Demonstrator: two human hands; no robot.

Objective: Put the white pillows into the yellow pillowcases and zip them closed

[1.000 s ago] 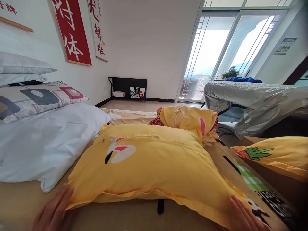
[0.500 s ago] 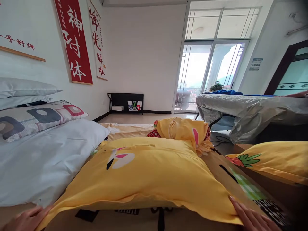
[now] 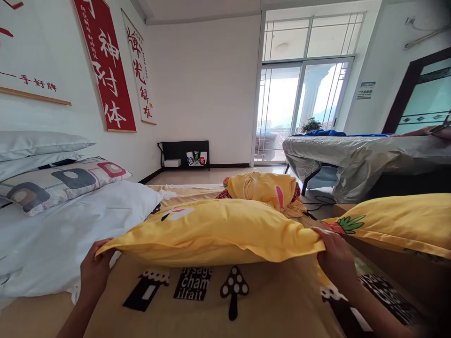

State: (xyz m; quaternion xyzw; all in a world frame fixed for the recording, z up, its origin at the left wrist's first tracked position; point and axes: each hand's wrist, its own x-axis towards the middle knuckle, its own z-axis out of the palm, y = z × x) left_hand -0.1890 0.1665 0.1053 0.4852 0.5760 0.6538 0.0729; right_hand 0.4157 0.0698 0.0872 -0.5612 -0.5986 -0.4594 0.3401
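Observation:
A yellow pillow (image 3: 218, 230) with a pink and white print lies before me, its near edge lifted off the brown printed sheet (image 3: 197, 310). My left hand (image 3: 97, 267) is closed on the pillow's near left corner. On the opposite side, my right hand (image 3: 333, 249) grips the near right corner. The near edge sags in folds between the two hands. Beyond the pillow rests a bundled yellow cloth (image 3: 259, 188) with red checked trim.
White pillows (image 3: 88, 234) and a patterned pillow (image 3: 66, 180) are piled at left. Another yellow pillow (image 3: 398, 220) sits on a cardboard box (image 3: 391, 249) at right. Behind it stands a table under plastic sheeting (image 3: 352, 155), with a person's hand (image 3: 439, 133) at its edge.
Both hands have moved forward and up with the pillow's near corners. The pillow has shifted away from me, and more of the printed sheet shows. The view has tilted slightly.

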